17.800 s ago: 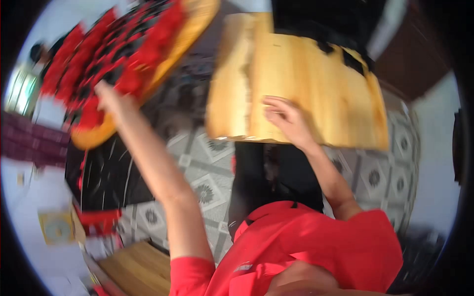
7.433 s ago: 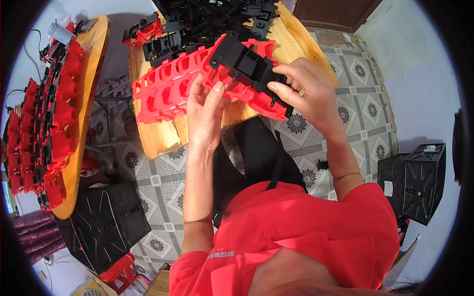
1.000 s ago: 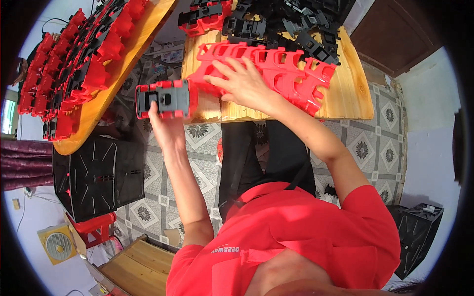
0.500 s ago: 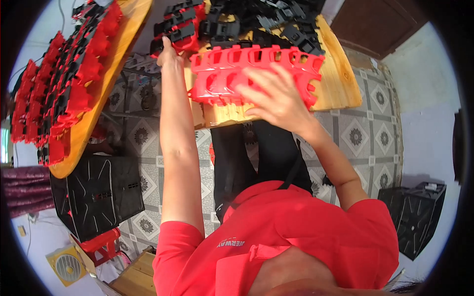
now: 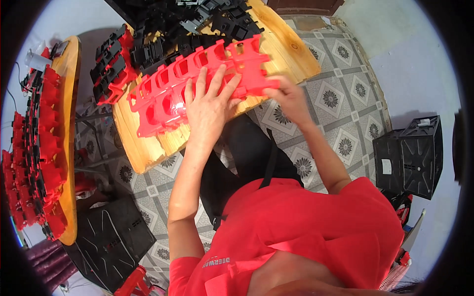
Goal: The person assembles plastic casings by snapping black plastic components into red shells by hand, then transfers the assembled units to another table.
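Long red moulded plastic panels (image 5: pixel 165 106), with rows of rectangular openings, lie across the near part of a wooden table. My left hand (image 5: pixel 210 111) rests on them with its fingers stretched and spread. At their right end my right hand (image 5: pixel 292 102) has its fingers closed on the edge of a red panel (image 5: pixel 254 74); the exact grip is partly hidden. To the left sits a group of red pieces fitted with black parts (image 5: pixel 113 69). Behind the red panels lies a heap of loose black plastic parts (image 5: pixel 237 24).
The wooden table (image 5: pixel 286 49) ends just in front of my legs. At the left, a second wooden board (image 5: pixel 71 98) carries long rows of red and black pieces (image 5: pixel 44 143). Black crates stand on the tiled floor at lower left (image 5: pixel 111 244) and at right (image 5: pixel 410 155).
My left hand has left the black-and-red pieces and now lies on the red panels. My right hand has moved to their right end and closed there. The view has turned.
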Demonstrator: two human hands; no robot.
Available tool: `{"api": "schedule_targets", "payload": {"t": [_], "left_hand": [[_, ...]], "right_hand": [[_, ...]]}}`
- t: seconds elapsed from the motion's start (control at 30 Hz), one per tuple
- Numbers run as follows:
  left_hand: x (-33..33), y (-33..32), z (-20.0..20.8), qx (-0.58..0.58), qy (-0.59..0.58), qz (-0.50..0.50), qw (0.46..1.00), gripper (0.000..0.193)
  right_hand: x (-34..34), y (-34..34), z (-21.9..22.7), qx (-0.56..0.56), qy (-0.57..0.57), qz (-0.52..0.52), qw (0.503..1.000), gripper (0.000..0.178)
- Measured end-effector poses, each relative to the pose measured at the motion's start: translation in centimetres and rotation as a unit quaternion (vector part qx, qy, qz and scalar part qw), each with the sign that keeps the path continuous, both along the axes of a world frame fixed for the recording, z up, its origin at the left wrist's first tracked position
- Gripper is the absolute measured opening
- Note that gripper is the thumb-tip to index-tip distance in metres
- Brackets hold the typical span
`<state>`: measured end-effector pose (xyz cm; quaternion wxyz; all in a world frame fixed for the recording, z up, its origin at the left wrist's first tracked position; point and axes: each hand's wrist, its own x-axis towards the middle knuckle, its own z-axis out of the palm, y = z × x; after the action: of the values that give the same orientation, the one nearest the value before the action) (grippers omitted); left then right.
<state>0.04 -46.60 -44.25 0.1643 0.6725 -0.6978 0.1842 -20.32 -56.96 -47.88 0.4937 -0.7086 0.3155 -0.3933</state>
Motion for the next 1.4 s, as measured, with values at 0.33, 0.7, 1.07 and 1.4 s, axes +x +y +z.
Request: {"api": "schedule_targets", "payload": {"t": [0.33, 0.7, 1.07, 1.4], "left_hand": [[-3.9, 1.2, 4.3, -0.065, 0.794, -0.103, 0.596, 0.117], [-2.1, 5.8, 1.7, -0.164, 0.925, -0.118, 0.321, 0.074], [-0.4, 6.3, 1.7, -0.194, 0.915, -0.184, 0.303, 0.072], [-0.7, 6.6, 2.4, -0.212, 0.894, -0.196, 0.341, 0.075]], "right_hand": [[-0.6, -0.2, 11.2, -0.390, -0.017, 0.364, 0.846, 0.017], [14.4, -18.5, 4.4, -0.565, 0.354, 0.151, 0.730, 0.032], [3.1, -5.4, 16.2, -0.430, 0.128, 0.063, 0.891, 0.019], [6.7, 6.6, 13.1, -0.391, 0.042, 0.037, 0.919, 0.029]]}}
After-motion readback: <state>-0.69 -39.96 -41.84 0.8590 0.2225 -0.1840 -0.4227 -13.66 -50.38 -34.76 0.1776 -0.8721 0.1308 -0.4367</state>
